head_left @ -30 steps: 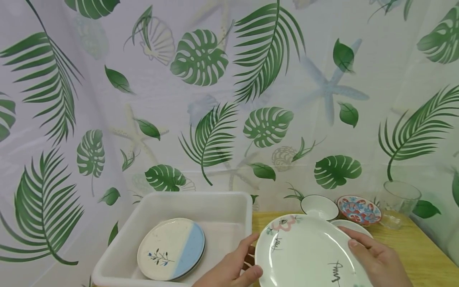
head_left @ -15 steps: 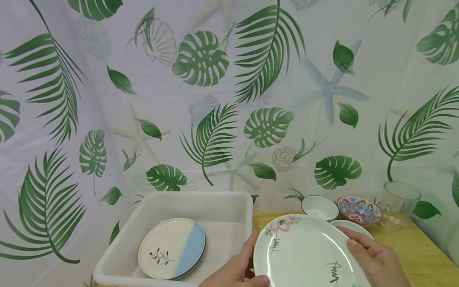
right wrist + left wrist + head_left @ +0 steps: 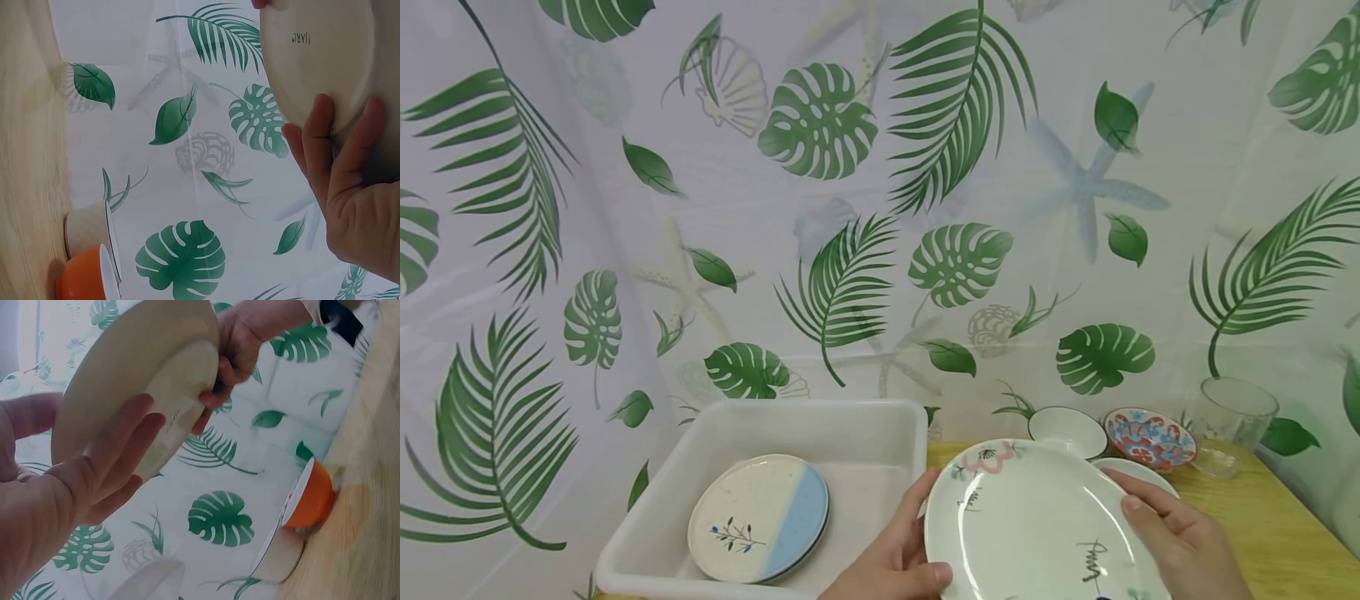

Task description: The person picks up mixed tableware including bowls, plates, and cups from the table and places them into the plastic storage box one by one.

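Observation:
Both hands hold a white oval plate (image 3: 1030, 525) with a pink flower and dark scribbled lettering. My left hand (image 3: 887, 554) grips its left rim, thumb at the front edge and the other fingers behind. At the upper right rim, my right hand (image 3: 1183, 533) pinches it with the thumb on top. In the left wrist view, the left fingers spread across the plate's pale underside (image 3: 144, 369). The right wrist view shows the right fingertips (image 3: 322, 106) against the underside, near a small printed mark. The plate is tilted, and its lower edge is cut off in the head view.
To the left, a white plastic bin (image 3: 919, 433) holds a cream-and-blue plate (image 3: 752, 517) lying on another. Behind the held plate, on the wooden table (image 3: 1292, 517), stand a white bowl (image 3: 1067, 429), a red-and-blue patterned bowl (image 3: 1150, 437), a glass (image 3: 1236, 425) and another white plate (image 3: 1138, 472).
The held plate has shifted slightly left and up, and its lettering sits at a different tilt. My left hand has moved a little with its rim. The bin and bowls stay put.

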`<action>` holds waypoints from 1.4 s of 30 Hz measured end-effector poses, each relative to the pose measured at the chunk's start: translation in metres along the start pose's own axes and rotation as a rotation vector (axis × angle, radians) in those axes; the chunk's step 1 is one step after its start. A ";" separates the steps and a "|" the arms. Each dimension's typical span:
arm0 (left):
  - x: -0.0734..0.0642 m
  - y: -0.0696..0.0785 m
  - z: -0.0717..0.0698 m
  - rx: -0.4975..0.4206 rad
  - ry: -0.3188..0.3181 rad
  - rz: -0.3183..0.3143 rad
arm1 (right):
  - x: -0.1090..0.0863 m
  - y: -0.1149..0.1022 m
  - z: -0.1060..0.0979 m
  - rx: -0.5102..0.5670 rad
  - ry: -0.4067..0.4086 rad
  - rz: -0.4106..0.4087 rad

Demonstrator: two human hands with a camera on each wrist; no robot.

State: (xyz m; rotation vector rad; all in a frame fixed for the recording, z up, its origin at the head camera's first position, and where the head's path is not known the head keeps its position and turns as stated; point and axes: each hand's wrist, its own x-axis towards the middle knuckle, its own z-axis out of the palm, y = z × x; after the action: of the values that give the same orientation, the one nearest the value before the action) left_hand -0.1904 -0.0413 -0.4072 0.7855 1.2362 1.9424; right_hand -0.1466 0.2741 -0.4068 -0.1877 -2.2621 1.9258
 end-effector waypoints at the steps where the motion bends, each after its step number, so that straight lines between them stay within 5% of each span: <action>1: 0.000 0.000 -0.001 -0.003 0.003 0.011 | 0.000 0.000 0.001 0.008 -0.003 -0.002; 11: -0.004 0.006 -0.006 -0.060 0.015 0.092 | -0.001 -0.002 0.013 0.098 0.019 -0.011; 22: -0.011 0.013 -0.015 -0.043 -0.008 0.142 | 0.002 0.006 0.021 0.209 -0.096 -0.075; 33: -0.022 0.025 -0.023 0.017 0.033 0.144 | 0.009 0.008 0.015 0.136 -0.474 -0.036; 42: -0.029 0.036 -0.030 0.061 0.061 0.163 | 0.006 0.007 0.021 0.155 -0.549 -0.031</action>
State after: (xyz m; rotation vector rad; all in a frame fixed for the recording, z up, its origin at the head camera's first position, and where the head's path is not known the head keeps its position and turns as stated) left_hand -0.2050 -0.0909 -0.3882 0.8889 1.3085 2.0806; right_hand -0.1569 0.2559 -0.4165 0.4468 -2.3725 2.3442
